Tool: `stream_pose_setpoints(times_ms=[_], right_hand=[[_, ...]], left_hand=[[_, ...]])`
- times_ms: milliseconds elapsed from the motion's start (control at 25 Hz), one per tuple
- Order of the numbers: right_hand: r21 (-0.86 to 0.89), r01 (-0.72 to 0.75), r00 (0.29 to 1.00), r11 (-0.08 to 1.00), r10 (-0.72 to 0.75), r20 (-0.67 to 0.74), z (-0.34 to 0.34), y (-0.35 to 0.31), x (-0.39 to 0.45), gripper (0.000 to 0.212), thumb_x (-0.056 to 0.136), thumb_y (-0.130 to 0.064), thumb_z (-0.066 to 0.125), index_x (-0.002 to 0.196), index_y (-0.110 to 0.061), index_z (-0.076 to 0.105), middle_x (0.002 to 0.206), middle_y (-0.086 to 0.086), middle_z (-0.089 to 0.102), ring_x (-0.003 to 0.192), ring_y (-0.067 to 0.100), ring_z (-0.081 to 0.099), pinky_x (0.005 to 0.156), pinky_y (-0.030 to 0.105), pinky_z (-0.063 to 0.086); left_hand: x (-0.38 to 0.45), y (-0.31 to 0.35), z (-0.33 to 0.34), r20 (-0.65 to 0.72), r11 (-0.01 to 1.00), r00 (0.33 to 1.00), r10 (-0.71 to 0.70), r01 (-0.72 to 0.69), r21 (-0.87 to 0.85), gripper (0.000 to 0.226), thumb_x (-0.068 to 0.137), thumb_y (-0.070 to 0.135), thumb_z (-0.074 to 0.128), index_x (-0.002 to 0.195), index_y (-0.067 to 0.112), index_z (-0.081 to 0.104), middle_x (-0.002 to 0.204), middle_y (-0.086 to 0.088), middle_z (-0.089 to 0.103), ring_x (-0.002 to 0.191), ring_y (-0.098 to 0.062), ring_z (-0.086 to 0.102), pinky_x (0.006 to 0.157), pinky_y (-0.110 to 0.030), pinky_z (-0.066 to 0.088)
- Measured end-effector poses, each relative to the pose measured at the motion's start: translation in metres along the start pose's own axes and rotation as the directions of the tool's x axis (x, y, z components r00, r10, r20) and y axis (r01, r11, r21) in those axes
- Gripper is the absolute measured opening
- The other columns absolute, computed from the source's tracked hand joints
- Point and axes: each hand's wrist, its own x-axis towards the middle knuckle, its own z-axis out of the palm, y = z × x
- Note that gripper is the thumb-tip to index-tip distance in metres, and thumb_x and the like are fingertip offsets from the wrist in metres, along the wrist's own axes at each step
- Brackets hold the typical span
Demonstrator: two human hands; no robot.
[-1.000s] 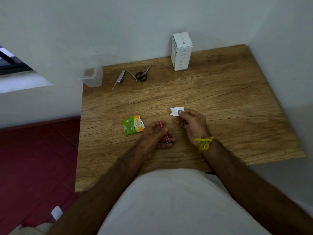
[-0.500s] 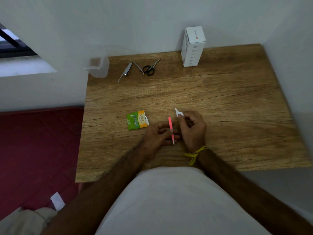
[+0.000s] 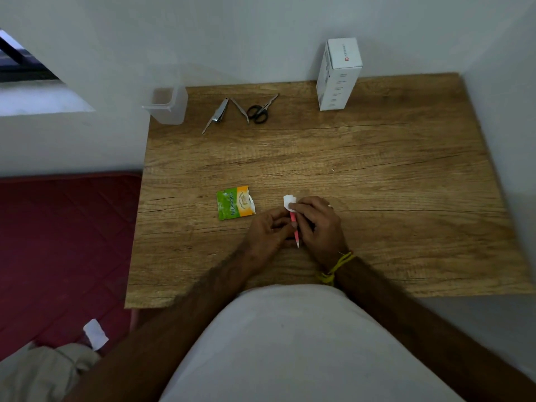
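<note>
Wooden table [image 3: 377,169]: left fingers [image 3: 282,224] pinch pink stick [image 3: 296,237]; right fingers [image 3: 303,206] pinch white paper [image 3: 289,202].

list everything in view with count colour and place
table: 1, brown wood, in wall corner
box: 1, white, upright, back right
container: 1, clear plastic, back left corner
nail clipper: 1, silver, back
scissors: 1, black handles, back
sachet: 1, green-orange, front middle
pink stick: 1, pink, front middle
white scrap: 1, white, at stick's top
mat: 1, red, floor left
wrist thread: 1, yellow, right wrist
left hand: 1, bare, pinching pink stick
right hand: 1, bare, pinching white scrap
</note>
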Motion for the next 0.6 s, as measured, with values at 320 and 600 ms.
stream_pose_setpoints(times_ms=[320, 600], right_hand=[[-0.002, 0.012, 1.000, 1.000, -0.012, 0.018, -0.0015, 0.0025, -0.0021, 0.020, 0.087, 0.001, 0.062, 0.104, -0.001, 0.073, 0.104, 0.011, 0.067, 0.099, 0.023, 0.063, 0.087, 0.042, 0.050], [-0.020, -0.007, 1.000, 1.000, 0.007, 0.016, -0.0014, 0.0010, -0.0019, 0.023, 0.088, -0.001, 0.063, 0.109, -0.002, 0.072, 0.106, 0.011, 0.067, 0.100, 0.023, 0.063, 0.087, 0.042, 0.051]], left_hand=[[0.0002, -0.0012, 0.0019, -0.023, 1.000, 1.000, -0.008, 0.008, -0.006, 0.028, 0.096, 0.000, 0.059, 0.121, 0.013, 0.065, 0.110, -0.012, 0.074, 0.101, -0.024, 0.072, 0.081, -0.034, 0.060], [-0.0018, 0.0015, 0.0012, -0.005, 0.999, 1.000, 0.013, -0.013, 0.031, 0.029, 0.096, 0.002, 0.060, 0.121, 0.016, 0.065, 0.112, -0.009, 0.074, 0.103, -0.022, 0.072, 0.086, -0.035, 0.059]])
